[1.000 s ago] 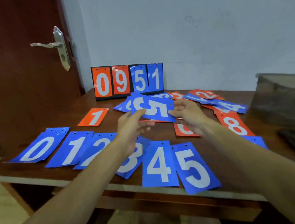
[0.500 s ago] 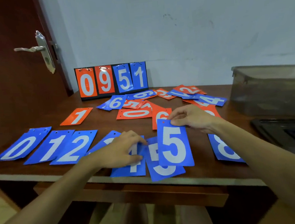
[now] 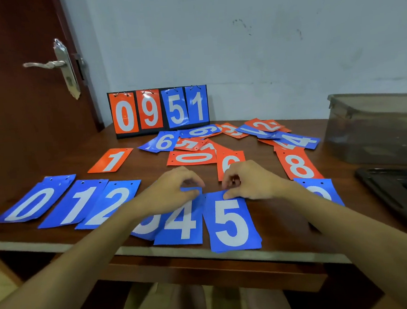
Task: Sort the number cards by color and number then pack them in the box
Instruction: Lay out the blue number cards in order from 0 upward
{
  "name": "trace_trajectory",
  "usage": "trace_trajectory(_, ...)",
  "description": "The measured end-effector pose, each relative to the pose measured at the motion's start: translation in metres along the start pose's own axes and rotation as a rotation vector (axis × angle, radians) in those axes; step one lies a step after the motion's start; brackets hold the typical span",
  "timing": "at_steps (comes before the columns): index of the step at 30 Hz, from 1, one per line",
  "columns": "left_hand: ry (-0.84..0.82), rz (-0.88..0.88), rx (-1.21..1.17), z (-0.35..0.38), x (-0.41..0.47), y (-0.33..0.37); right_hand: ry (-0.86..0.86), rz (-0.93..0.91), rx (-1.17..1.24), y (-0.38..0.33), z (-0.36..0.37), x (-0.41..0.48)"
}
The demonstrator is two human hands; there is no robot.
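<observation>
Since 0.5 s ago, the blue 5 card (image 3: 231, 223) has come down flat and square onto the other 5 beneath it, and the left hand (image 3: 173, 190) has shifted to the far edge of the blue 4 card (image 3: 180, 219).

The right hand (image 3: 251, 182) is curling its fingers over the far edge of the 5, thumb pressing on the card face. The left hand is pinching the 4's far edge. The 5 is lying at the near edge of the tabletop (image 3: 150, 173), closing the row after the blue 0 card (image 3: 31, 204), blue 1 card (image 3: 77, 205), blue 2 card (image 3: 111, 205) and a 3 mostly hidden under the left forearm.

To do this well, the person should be nudging the 5 until its edges are matching the card below, keeping it just beside the 4 without overlapping, and drawing it slightly farther in, since its near edge is overhanging the tabletop's lip.

The 5's long axis is running near to far, tilting slightly right at the near end. Its numeral is reading upright toward the person. The box (image 3: 378, 128) is waiting far right.
</observation>
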State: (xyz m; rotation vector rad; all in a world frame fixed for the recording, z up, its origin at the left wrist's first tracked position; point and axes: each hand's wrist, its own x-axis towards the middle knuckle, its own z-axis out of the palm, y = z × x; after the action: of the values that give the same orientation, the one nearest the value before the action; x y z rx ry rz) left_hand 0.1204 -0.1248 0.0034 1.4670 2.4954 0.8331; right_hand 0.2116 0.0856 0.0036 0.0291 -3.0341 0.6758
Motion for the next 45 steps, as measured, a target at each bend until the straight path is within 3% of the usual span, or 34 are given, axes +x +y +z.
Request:
trace_trajectory(3, 0.047, -0.044, -0.067, -0.007, 0.020, -0.004, 0.082, 0.032, -0.022, 0.006, -0.006, 0.010)
trace_trajectory(7, 0.027, -0.100, 0.011, -0.013, 0.057, -0.021, 0.269, 0.233, -0.002, 0.037, -0.019, 0.035)
trace_trajectory(11, 0.052, -0.228, 0.169, -0.012, 0.095, -0.048, 0.116, 0.412, -0.065, 0.064, -0.023, 0.064)
trace_trajectory(16, -0.028, -0.280, 0.264, -0.005, 0.130, -0.069, 0.197, 0.475, 0.031, 0.077, -0.024, 0.107)
trace_trajectory(19, -0.136, -0.299, 0.242, -0.002, 0.146, -0.079, 0.156, 0.492, 0.014, 0.079, -0.025, 0.132)
trace_trajectory(25, -0.163, -0.366, 0.308, -0.003, 0.167, -0.088, 0.094, 0.568, -0.031, 0.073, -0.021, 0.171)
trace_trajectory(31, -0.174, -0.435, 0.355, -0.011, 0.183, -0.091, 0.064, 0.696, 0.255, 0.076, -0.029, 0.193)
trace_trajectory(37, 0.043, -0.542, 0.362, -0.017, 0.188, -0.105, 0.187, 0.638, 0.424, 0.086, -0.039, 0.189)
trace_trajectory(45, 0.438, -0.497, 0.044, -0.028, 0.181, -0.111, 0.711, 0.617, 0.801, 0.097, -0.040, 0.193)
